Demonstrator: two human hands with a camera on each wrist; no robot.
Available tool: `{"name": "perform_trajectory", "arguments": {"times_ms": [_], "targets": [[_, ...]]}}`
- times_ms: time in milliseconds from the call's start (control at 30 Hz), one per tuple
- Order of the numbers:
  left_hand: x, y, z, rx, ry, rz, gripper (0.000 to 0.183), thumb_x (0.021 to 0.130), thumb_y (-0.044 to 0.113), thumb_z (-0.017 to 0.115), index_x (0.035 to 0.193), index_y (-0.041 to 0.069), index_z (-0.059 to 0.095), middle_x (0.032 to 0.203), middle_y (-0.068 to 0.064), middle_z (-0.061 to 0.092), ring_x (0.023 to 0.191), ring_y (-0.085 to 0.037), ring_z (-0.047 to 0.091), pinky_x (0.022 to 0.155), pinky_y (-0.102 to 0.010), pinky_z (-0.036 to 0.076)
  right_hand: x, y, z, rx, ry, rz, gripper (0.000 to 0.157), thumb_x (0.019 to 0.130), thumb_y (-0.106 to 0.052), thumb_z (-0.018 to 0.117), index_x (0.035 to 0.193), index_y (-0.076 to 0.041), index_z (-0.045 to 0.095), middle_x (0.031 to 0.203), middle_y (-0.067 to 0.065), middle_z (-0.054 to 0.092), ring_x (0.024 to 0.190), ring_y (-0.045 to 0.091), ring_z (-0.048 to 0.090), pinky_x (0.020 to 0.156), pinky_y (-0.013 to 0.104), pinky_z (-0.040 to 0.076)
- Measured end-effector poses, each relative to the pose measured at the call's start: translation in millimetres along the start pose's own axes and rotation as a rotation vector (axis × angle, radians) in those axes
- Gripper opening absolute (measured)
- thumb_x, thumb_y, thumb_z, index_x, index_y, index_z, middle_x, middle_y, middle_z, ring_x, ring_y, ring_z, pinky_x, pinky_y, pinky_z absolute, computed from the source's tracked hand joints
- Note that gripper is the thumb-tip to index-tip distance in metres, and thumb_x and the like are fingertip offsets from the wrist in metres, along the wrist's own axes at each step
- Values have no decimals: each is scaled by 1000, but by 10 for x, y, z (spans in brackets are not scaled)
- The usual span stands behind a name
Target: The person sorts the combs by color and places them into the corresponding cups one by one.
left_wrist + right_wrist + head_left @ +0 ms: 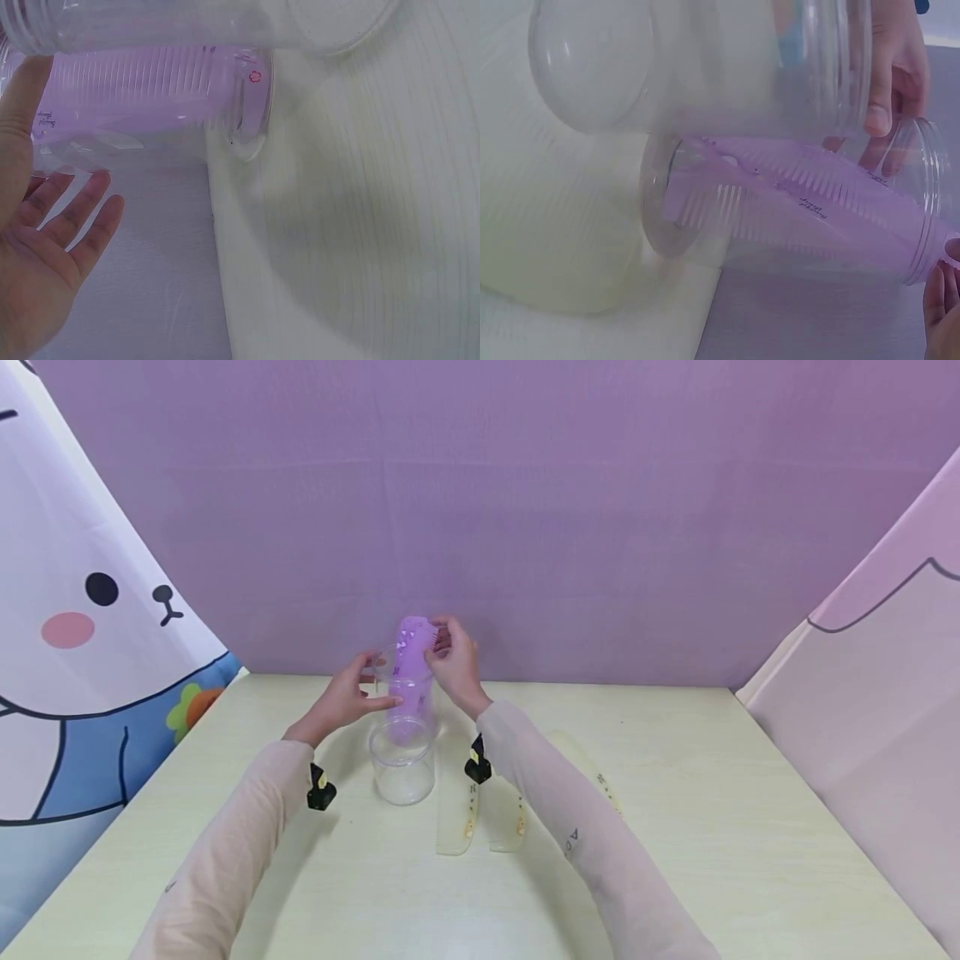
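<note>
The purple plastic comb (413, 656) tilted near-upright in the rear clear plastic jar (780, 259), its top above the rim. The left hand (339, 700) cupped that jar between thumb and fingers. The front clear plastic jar (403, 781) stood closer to the person. The right hand (456, 667), nearer the comb's top, pinched it from the right. Beyond lay 3 flat, pale yellow plastic combs (453, 827).

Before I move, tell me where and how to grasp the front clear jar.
Take the front jar round its wall, below the rim, probably from the near side: it stands upright and cylindrical, and the rear jar is close behind it.
</note>
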State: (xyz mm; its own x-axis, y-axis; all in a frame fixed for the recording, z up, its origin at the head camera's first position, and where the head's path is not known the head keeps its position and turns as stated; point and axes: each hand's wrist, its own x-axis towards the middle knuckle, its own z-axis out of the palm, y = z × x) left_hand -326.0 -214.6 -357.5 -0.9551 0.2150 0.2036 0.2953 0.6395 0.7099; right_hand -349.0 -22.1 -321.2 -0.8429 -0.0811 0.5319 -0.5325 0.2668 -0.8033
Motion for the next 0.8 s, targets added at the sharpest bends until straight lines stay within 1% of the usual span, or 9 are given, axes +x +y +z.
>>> {"name": "perform_trajectory", "arguments": {"times_ms": [200,367,467,567,800], "targets": [[0,2,-1,-4,2,7,93,72,38,75,141,6,22,141,-17,38,117,-38,48,91,-50,47,17,45,16,-36,2,-39,39,74,12,61,111,1,55,91,16,60,82,23,59,70,18,52],[1,3,1,-7,2,4,95,71,40,76,142,7,22,141,-17,38,117,-38,48,91,-51,47,35,87,8,-80,13,-61,35,74,13,60,107,3,58,93,16,59,83,24,59,71,17,52],[1,3,2,-8,0,1,96,71,41,75,142,7,21,141,-17,38,117,-38,48,91,-51,47,52,119,-3,-101,16,-54,33,74,13,60,106,3,59,94,16,58,84,23,59,71,17,52],[4,-1,2,-7,-2,-3,97,71,42,75,142,7,20,141,-17,37,118,-38,48,91,-51,47,62,136,-19,-99,10,-42,33,74,12,61,106,2,60,95,15,58,85,23,60,71,17,52],[5,-2,1,-1,-9,-12,99,70,45,75,143,7,20,142,-17,37,118,-38,48,92,-51,46,64,139,-61,-98,-27,-13,34,75,11,62,108,1,59,96,15,59,86,23,60,70,18,52]]}}
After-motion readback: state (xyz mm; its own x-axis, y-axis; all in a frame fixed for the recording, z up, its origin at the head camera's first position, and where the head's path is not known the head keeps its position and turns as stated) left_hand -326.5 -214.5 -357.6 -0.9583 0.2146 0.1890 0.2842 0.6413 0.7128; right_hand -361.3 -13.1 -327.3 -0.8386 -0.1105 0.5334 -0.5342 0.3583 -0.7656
